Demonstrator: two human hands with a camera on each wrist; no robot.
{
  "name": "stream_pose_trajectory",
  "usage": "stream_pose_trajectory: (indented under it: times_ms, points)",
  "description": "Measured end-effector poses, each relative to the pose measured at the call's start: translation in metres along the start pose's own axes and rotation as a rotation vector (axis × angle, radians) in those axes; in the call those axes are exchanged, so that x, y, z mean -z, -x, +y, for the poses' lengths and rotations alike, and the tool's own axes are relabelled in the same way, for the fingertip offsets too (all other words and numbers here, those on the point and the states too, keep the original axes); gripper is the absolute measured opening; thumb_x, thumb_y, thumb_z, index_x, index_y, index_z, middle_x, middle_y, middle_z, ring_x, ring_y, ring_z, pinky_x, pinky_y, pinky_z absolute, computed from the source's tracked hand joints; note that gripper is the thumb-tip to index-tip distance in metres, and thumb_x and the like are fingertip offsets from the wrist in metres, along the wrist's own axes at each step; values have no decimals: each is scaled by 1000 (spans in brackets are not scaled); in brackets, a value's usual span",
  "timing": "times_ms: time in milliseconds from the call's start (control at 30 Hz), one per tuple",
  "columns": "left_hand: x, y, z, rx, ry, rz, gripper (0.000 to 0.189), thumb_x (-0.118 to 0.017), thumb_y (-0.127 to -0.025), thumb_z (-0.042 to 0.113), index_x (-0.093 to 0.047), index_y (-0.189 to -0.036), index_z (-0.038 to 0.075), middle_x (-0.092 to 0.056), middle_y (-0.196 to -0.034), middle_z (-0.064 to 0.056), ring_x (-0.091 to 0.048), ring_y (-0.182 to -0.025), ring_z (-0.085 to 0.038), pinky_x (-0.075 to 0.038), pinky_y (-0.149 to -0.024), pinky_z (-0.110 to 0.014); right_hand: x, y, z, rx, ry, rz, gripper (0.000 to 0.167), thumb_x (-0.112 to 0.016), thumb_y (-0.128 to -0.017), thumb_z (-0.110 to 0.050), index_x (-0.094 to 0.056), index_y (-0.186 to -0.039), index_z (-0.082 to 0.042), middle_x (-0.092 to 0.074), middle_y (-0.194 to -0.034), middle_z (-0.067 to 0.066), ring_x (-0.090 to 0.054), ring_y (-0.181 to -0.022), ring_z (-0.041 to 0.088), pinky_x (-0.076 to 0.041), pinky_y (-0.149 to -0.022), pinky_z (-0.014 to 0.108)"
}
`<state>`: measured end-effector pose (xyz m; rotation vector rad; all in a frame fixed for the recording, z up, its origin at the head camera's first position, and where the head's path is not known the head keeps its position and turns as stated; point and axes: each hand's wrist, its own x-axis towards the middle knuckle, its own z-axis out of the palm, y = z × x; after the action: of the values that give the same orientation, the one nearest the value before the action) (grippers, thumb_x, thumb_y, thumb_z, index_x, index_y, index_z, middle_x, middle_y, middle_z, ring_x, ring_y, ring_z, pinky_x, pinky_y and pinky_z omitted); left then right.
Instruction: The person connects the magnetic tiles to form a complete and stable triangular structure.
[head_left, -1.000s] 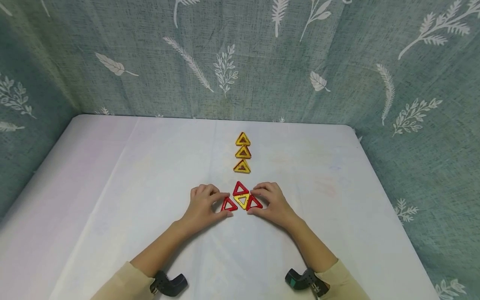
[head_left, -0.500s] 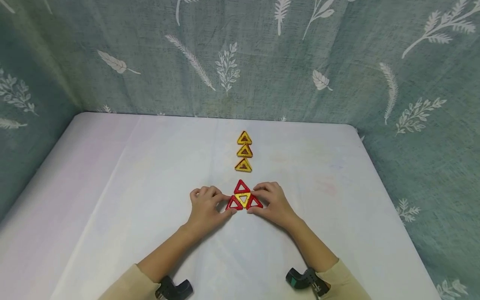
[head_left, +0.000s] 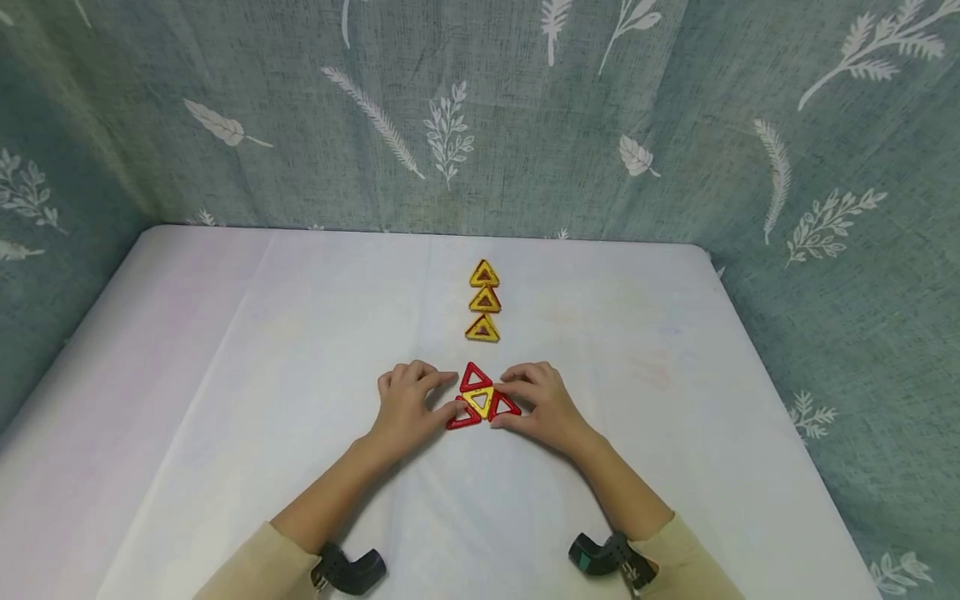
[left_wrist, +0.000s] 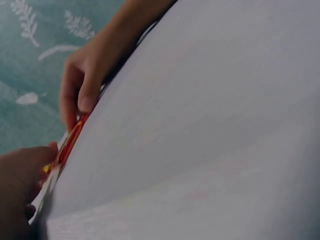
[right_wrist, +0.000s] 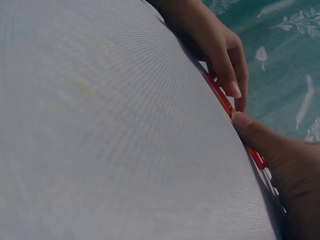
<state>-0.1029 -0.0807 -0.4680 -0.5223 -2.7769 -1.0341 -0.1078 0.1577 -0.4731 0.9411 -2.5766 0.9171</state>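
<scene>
Four-piece flat cluster: a yellow triangular magnetic tile [head_left: 471,398] lies point-down in the middle, with a top red triangular tile [head_left: 477,387], a left red tile [head_left: 465,423] and a right red tile [head_left: 513,403] around it. My left hand [head_left: 407,404] has its thumb over the left red tile, which sits slightly turned; its index finger is extended, apart from that tile. With thumb and index finger, my right hand [head_left: 547,408] pinches the right red tile. Red edges [left_wrist: 75,135] show between both hands in the left wrist view.
Beyond the cluster, yellow triangular tiles with reddish centres stand in a column: far [head_left: 484,282], middle [head_left: 485,308] and near [head_left: 482,337]. All lie on a white-covered table [head_left: 300,333]. A green leaf-patterned curtain [head_left: 525,150] surrounds its back and sides.
The left hand brought the left red tile rightward against the yellow one. Since then its index finger has lifted away, its thumb has moved onto the tile, and the tile has turned slightly.
</scene>
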Motion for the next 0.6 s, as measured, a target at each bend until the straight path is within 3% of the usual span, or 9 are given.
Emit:
stream_pose_trajectory:
  times_ms: [200, 400, 500, 600]
  points:
    - [5, -18, -9, -21, -1, -109, 51, -74, -79, 34, -63, -124, 13, -51, -108, -9, -40, -102, -27, -23, -87, -48, 2, -1, 0, -20, -10, -41, 44, -84, -68, -31, -73, -106, -13, -60, -109, 4, -49, -102, 19, -41, -85, 38]
    - [7, -27, -17, -73, -21, -182, 50, -74, -79, 39, -65, -123, 18, -49, -108, -6, -39, -104, -25, -22, -91, -47, 2, -1, 0, 8, 15, -79, 45, -82, -70, -32, -72, -110, -15, -59, -112, 3, -48, -104, 19, -39, -84, 37]
    - [7, -27, -18, -67, -6, -179, 48, -76, -77, 40, -67, -118, 19, -49, -107, -6, -40, -104, -26, -22, -92, -47, 2, -1, 0, -14, 1, -57, 44, -83, -69, -31, -72, -108, -12, -60, -111, 4, -49, -104, 20, -40, -85, 38]
    - [8, -26, -19, -16, -3, -126, 47, -79, -72, 41, -68, -111, 18, -49, -109, -8, -39, -105, -28, -23, -92, -48, 2, -2, -2, -78, -37, -35, 39, -82, -72, -26, -70, -105, -9, -59, -112, 5, -50, -104, 21, -41, -87, 39]
